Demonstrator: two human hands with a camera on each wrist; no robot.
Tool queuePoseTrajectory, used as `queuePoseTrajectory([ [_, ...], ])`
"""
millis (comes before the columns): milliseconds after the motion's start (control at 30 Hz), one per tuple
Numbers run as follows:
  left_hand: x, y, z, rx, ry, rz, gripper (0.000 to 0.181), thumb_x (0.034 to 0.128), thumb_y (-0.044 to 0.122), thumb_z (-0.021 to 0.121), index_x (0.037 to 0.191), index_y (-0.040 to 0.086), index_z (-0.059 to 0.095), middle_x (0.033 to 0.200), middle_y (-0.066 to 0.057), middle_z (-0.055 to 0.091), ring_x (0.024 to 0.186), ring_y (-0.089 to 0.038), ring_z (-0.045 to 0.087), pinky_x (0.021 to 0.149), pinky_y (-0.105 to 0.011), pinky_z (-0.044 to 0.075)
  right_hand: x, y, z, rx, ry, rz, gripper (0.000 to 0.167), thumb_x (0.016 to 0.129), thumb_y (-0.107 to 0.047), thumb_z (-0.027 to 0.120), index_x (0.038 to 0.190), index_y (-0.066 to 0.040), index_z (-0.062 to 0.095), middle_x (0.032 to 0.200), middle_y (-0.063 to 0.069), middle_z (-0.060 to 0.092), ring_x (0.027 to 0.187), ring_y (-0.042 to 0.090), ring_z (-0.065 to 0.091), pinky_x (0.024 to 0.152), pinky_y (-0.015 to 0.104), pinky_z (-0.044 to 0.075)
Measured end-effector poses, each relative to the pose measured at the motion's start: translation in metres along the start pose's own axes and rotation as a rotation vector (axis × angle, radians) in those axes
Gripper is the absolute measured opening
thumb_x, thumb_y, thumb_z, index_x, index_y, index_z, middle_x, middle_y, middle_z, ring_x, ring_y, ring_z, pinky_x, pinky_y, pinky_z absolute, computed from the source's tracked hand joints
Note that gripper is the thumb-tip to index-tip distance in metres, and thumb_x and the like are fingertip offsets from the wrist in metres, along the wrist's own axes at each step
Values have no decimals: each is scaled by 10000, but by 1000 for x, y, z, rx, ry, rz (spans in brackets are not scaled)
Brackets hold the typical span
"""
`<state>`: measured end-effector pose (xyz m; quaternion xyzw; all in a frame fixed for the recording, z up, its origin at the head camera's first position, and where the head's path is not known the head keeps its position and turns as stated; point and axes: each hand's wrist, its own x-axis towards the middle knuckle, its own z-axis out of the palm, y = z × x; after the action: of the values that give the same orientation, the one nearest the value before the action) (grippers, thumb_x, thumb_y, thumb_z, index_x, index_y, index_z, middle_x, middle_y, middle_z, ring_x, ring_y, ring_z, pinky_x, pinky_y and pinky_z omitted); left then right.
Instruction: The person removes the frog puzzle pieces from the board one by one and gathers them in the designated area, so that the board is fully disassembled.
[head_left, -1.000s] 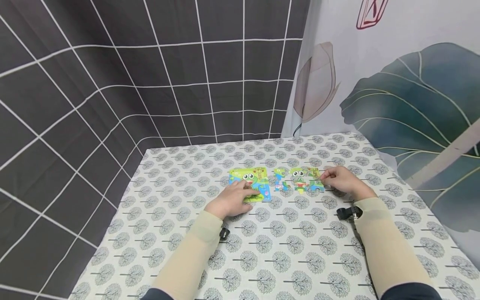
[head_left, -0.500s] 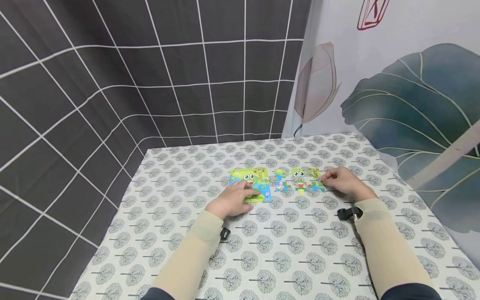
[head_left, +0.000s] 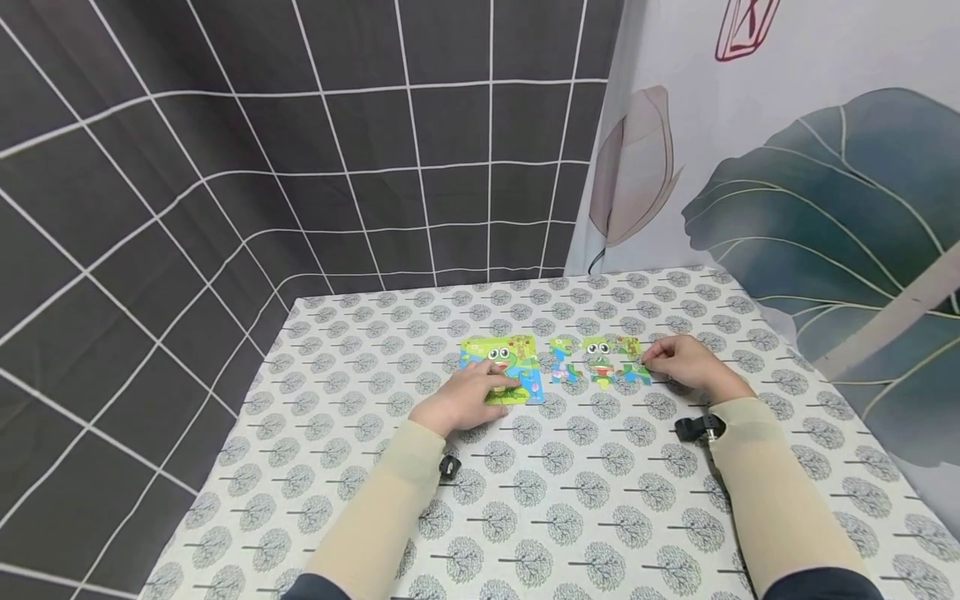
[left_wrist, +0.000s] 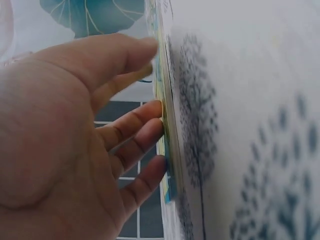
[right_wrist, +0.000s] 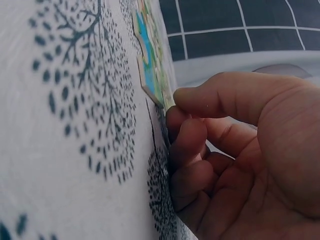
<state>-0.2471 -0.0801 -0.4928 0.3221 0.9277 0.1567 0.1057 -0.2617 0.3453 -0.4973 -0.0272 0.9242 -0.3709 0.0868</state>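
In the head view, a frog picture puzzle point(head_left: 522, 350) lies flat near the table's middle. My left hand point(head_left: 467, 395) rests on its lower left part, fingers spread and only slightly bent. The left wrist view has those fingertips point(left_wrist: 156, 111) touching the thin board's face. To the right lie loose frog puzzle pieces: a left-hand piece point(head_left: 559, 358), a middle one with the eyes point(head_left: 598, 358), and a lower right one point(head_left: 633, 372). My right hand point(head_left: 684, 365), fingers curled, pinches a puzzle piece point(right_wrist: 159, 85) at the group's right edge; its fingertips partly hide the contact.
A white tablecloth point(head_left: 555, 492) with grey tree prints covers the table. Behind stands a dark curtain with white grid lines point(head_left: 450, 192); a pale curtain with a large leaf print point(head_left: 847, 217) hangs at the right. Black wrist straps point(head_left: 693, 427) are worn over beige sleeves.
The view has shifted very slightly. Both hands stay in place, and the puzzle and loose pieces show no clear movement.
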Motion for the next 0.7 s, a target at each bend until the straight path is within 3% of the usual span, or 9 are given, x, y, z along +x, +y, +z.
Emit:
queuePoseTrajectory([
  [167,-1,-9,-3,-147,17,-5,558,980,364,724,1512,305,566,1614,-15,434,1478,-298,398,1192,-583,360,1,-4,0,15,-4,10,190,995,-213,711,1067,-39,737,902,54,686,787,208,606,694,326,512],
  [300,-2,-16,-7,-242,59,-12,519,966,310,754,1463,255,615,1492,11,520,1396,-260,466,1172,-531,406,5,-9,3,30,7,-29,165,992,-181,707,1057,-30,719,895,73,674,744,209,606,653,308,532],
  [500,-5,-31,-14,-284,112,-68,511,929,310,801,1411,243,643,1438,25,543,1358,-246,479,1153,-521,423,11,-24,13,-20,26,-90,123,975,-147,714,1032,-38,714,891,70,658,789,215,595,698,307,533],
  [700,-13,-47,-22,-301,116,-146,722,870,344,867,1484,137,547,1540,-65,482,1429,-293,441,1204,-507,374,17,-46,26,-14,-2,-144,113,978,-130,700,1055,-49,718,917,69,652,820,227,594,704,345,533],
])
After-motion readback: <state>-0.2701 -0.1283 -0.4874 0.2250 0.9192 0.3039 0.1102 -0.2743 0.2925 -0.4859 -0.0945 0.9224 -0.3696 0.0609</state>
